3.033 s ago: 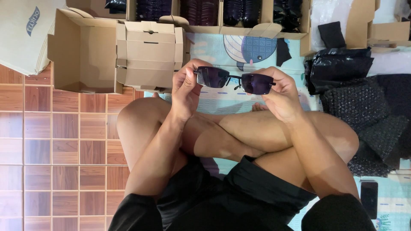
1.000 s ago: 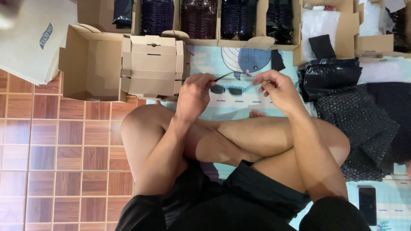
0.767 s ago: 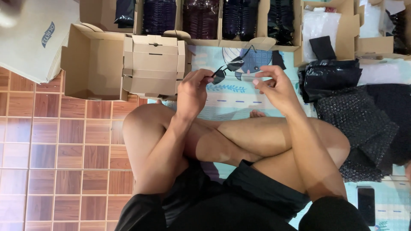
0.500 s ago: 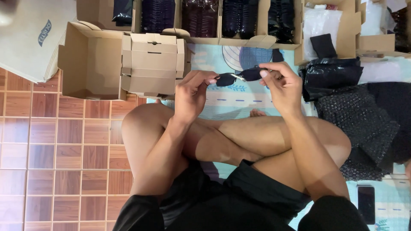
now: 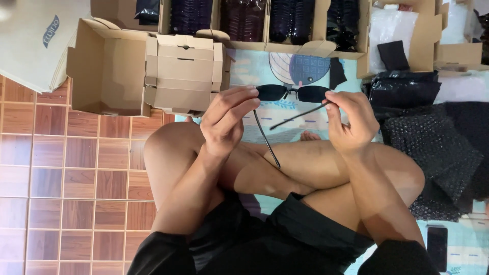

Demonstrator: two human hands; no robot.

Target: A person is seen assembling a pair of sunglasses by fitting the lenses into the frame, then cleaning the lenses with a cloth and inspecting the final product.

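I hold a pair of dark sunglasses [image 5: 293, 93] with a thin black frame out in front of me, above my crossed legs. My left hand [image 5: 224, 119] pinches the left lens end, and that temple arm hangs straight down toward my knee. My right hand [image 5: 351, 119] grips the right end, where the other temple arm angles inward under the lenses. The lenses face away from me, level.
An open brown cardboard box [image 5: 109, 71] holding a stack of small folded cartons [image 5: 184, 74] stands on the tiled floor at left. Cardboard trays of dark packed items [image 5: 265, 20] line the top. Black bubble wrap [image 5: 433, 147] and a phone [image 5: 437, 247] lie at right.
The sunglasses were folded and turned between my hands a second ago; now they are held level and the left temple arm has swung open and hangs down.
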